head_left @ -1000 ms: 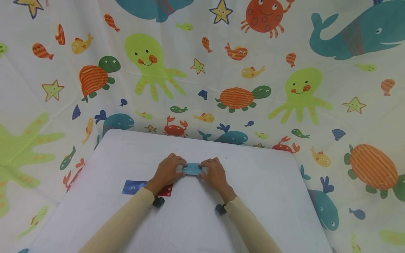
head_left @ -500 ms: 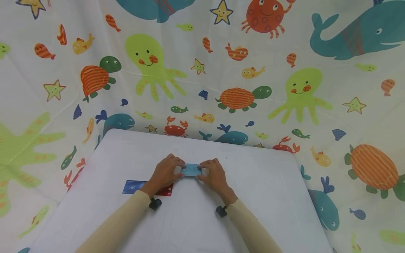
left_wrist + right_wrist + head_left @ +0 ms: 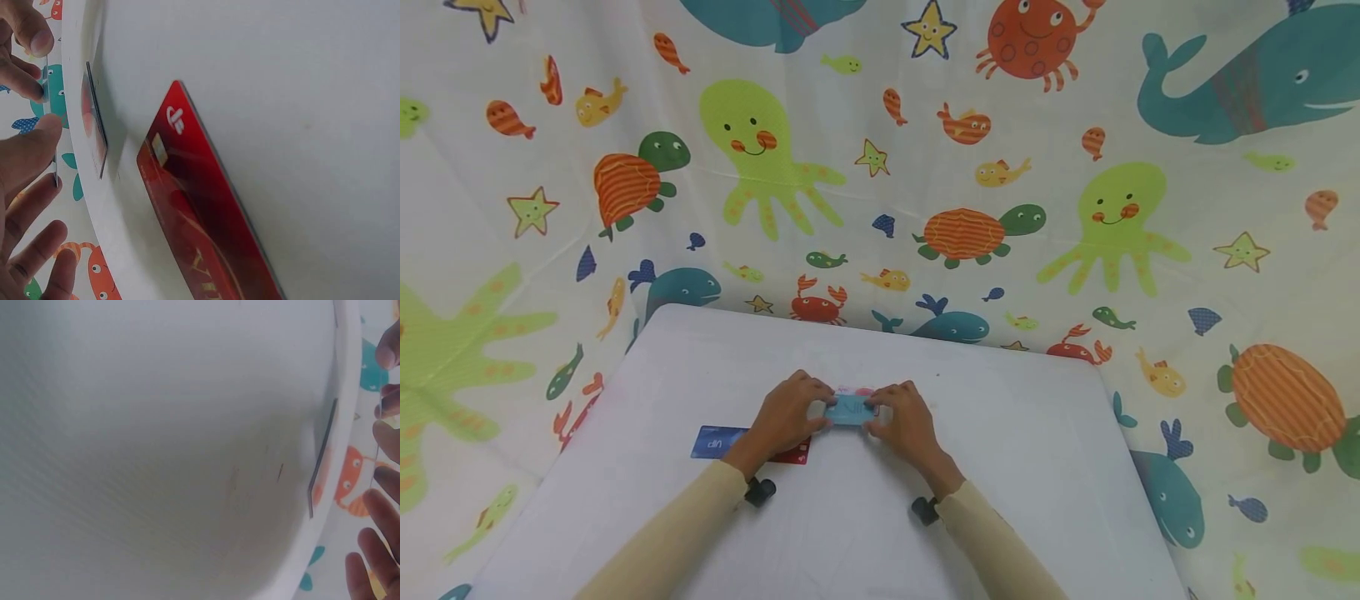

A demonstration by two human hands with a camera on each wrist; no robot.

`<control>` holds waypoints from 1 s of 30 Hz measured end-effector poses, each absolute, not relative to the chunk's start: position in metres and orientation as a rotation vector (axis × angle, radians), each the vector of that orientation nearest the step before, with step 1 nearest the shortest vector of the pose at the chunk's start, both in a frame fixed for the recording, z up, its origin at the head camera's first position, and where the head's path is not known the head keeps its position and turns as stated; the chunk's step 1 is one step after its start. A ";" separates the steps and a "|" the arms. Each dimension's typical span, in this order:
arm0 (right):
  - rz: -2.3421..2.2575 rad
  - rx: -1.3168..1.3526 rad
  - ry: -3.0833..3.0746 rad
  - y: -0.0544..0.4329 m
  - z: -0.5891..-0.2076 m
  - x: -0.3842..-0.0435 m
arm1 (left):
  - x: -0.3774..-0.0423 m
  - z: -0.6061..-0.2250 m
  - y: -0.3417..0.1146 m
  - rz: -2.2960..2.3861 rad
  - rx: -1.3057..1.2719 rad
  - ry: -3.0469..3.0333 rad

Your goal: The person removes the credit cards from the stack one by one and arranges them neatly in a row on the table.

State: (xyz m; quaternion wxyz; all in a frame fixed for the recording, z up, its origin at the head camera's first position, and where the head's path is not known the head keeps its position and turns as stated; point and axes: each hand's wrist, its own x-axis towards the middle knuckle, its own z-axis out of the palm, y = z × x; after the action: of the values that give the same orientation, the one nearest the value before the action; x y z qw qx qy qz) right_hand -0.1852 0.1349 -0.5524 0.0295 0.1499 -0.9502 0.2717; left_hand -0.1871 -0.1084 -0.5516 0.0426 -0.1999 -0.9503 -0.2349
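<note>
A light blue card [image 3: 850, 409] is held between both hands, raised off the white table in the wrist views. My left hand [image 3: 786, 414] pinches its left end between thumb and fingers; my right hand [image 3: 904, 419] pinches the right end. Just behind it in the head view shows part of a card with pink and red print [image 3: 863, 390]. That printed card [image 3: 92, 122] lies on the table in the left wrist view. A dark blue card [image 3: 715, 442] and a red card [image 3: 793, 455] lie beneath the left forearm, which partly hides them.
The white table [image 3: 1037, 467] ends at a far edge against a curtain [image 3: 880, 183] printed with sea animals. A small black camera is on each wrist, one on the left [image 3: 761, 492] and one on the right [image 3: 925, 510].
Both hands have drawn the light blue card slightly nearer to me and to the left. The pink and red print behind it has come into sight.
</note>
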 end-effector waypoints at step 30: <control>0.845 0.507 -2.951 0.132 -0.561 -0.158 | -0.161 -0.558 -0.118 -0.743 -0.657 -2.923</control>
State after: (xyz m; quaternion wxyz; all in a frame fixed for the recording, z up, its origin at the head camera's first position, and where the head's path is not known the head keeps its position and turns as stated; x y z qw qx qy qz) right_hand -0.1578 0.1322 -0.5607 0.0151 0.1629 -0.9484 0.2715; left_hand -0.1612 -0.1176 -0.5581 0.0273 -0.2127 -0.9466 -0.2406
